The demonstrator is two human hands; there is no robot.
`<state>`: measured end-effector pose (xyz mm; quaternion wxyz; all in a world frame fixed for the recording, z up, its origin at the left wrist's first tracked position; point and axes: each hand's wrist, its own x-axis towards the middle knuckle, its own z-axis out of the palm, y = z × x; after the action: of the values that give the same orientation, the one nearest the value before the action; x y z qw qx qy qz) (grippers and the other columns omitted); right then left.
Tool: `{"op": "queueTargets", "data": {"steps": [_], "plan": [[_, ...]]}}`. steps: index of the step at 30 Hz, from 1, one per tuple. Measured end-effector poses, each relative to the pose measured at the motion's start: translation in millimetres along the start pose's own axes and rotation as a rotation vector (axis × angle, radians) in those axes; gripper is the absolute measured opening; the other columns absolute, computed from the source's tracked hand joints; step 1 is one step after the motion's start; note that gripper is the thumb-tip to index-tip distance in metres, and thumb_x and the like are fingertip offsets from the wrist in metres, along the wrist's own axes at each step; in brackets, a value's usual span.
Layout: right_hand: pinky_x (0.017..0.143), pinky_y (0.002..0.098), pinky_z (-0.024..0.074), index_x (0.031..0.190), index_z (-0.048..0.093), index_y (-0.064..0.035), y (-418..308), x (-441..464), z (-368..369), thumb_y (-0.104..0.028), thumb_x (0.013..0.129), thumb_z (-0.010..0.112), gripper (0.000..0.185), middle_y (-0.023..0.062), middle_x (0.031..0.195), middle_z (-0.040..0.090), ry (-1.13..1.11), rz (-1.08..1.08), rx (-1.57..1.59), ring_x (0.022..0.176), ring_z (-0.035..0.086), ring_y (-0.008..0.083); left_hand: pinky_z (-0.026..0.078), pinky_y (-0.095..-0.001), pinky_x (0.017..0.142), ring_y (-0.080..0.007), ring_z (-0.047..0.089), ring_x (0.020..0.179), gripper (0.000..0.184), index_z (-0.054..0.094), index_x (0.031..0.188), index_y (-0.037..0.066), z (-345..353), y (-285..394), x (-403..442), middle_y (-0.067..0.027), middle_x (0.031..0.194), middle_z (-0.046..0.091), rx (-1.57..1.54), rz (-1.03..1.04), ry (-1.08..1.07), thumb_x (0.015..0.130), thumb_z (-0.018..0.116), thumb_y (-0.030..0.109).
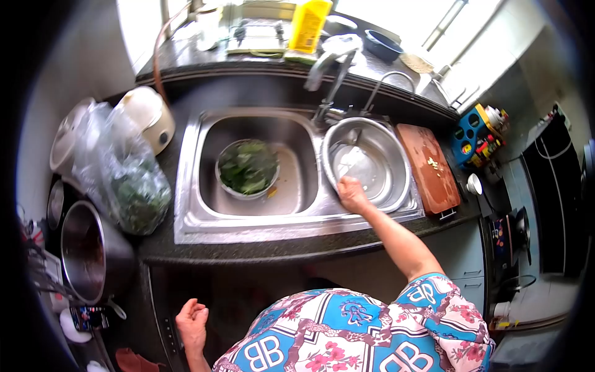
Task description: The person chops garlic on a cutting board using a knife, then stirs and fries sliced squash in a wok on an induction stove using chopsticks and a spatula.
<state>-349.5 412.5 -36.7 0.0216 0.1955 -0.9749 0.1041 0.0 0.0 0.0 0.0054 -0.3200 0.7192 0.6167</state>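
My right hand (353, 195) grips the near left rim of a large metal basin (392, 164), which rests over the right sink bowl with a little clear water in it. In the left sink bowl (297, 193) stands a round container of green leaves (249, 167), with small yellowish bits beside it. My left hand (193, 321) hangs low at the left, away from the counter, its fingers slightly bent and apart, holding nothing. The faucet (334, 93) rises behind the sink, between the two bowls.
A wet cutting board (427, 164) with pale bits lies right of the basin. On the left are a plastic bag of greens (139, 198), a rice cooker (149, 118) and a large pot (114, 260). A yellow bottle (308, 26) stands on the back ledge.
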Motion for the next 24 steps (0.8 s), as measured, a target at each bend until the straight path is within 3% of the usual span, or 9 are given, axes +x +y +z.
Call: {"op": "queueTargets", "data": {"steps": [3,4,6,9,11,12,19,21,24], "plan": [[0.073,0.0410,0.0481,0.094,0.051,0.0038,50,0,2,-0.008,0.074,0.052,0.023,0.0280,0.096,0.055,-0.276,0.647,0.382,0.082,0.058,0.0419,0.047,-0.0209,0.058,-0.0125,0.060,0.070,0.028,0.055,0.106,-0.007,20,59,9,-0.0083,0.082,0.061,-0.008,0.087,0.042,0.078,0.059,-0.001],[0.081,0.0419,0.0471,0.099,0.047,0.0066,86,-7,-5,-0.007,0.072,0.053,0.031,0.0305,0.096,0.054,-0.232,0.437,0.120,0.094,0.056,0.0403,0.047,-0.0208,0.060,-0.0122,0.060,0.072,0.027,0.056,0.105,-0.006,49,60,18,-0.0082,0.084,0.061,-0.016,0.140,0.009,0.078,0.059,-0.001],[0.084,0.0440,0.0452,0.096,0.049,0.0082,149,-15,-17,-0.005,0.072,0.051,0.027,0.0292,0.099,0.055,-0.139,0.478,-0.022,0.098,0.054,0.0400,0.047,-0.0206,0.066,-0.0108,0.058,0.078,0.028,0.058,0.103,-0.005,129,71,31,-0.0081,0.092,0.060,0.001,0.273,-0.065,0.075,0.061,-0.003],[0.082,0.0434,0.0457,0.088,0.058,0.0047,143,-17,-5,-0.004,0.075,0.045,0.020,0.0257,0.094,0.058,-0.314,0.303,0.157,0.093,0.057,0.0378,0.040,-0.0373,0.090,-0.0319,0.048,0.112,0.037,0.057,0.106,-0.001,220,123,57,-0.0161,0.119,0.051,0.660,0.890,-0.175,0.069,0.063,0.000],[0.076,0.0453,0.0463,0.087,0.063,-0.0027,160,-13,22,-0.006,0.073,0.045,0.023,0.0243,0.088,0.060,-0.366,0.095,0.212,0.086,0.058,0.0382,0.029,-0.0438,0.099,-0.0388,0.037,0.120,0.044,0.053,0.112,0.001,295,150,73,-0.0206,0.123,0.045,0.734,0.981,-0.325,0.069,0.064,0.003],[0.073,0.0471,0.0463,0.082,0.062,-0.0039,152,-17,17,-0.006,0.071,0.046,0.019,0.0231,0.080,0.060,-0.157,-0.011,0.334,0.082,0.058,0.0393,0.028,-0.0456,0.098,-0.0383,0.035,0.121,0.046,0.051,0.114,0.002,326,156,88,-0.0202,0.126,0.043,0.814,1.009,-0.385,0.069,0.063,0.005],[0.067,0.0475,0.0476,0.092,0.052,-0.0056,143,-20,-28,-0.006,0.073,0.044,0.021,0.0214,0.076,0.061,-0.058,0.162,0.253,0.076,0.060,0.0384,0.026,-0.0579,0.094,-0.0363,0.033,0.124,0.047,0.051,0.114,0.004,474,167,149,-0.0204,0.126,0.042,1.265,1.024,-0.540,0.068,0.061,0.006],[0.067,0.0478,0.0476,0.094,0.051,-0.0059,157,-18,-26,-0.006,0.073,0.044,0.022,0.0221,0.076,0.061,-0.072,0.238,0.248,0.076,0.061,0.0385,0.029,-0.0589,0.091,-0.0353,0.033,0.124,0.046,0.052,0.113,0.006,491,168,156,-0.0200,0.128,0.040,1.469,0.796,-0.589,0.068,0.059,0.007],[0.066,0.0466,0.0495,0.091,0.052,-0.0046,174,-24,-7,-0.004,0.072,0.047,0.020,0.0181,0.076,0.063,-0.086,0.339,0.147,0.075,0.062,0.0384,0.034,-0.0516,0.088,-0.0309,0.052,0.102,0.022,0.063,0.092,0.006,509,139,180,-0.0199,0.099,0.059,1.363,0.775,-0.591,0.072,0.058,0.012]]}}
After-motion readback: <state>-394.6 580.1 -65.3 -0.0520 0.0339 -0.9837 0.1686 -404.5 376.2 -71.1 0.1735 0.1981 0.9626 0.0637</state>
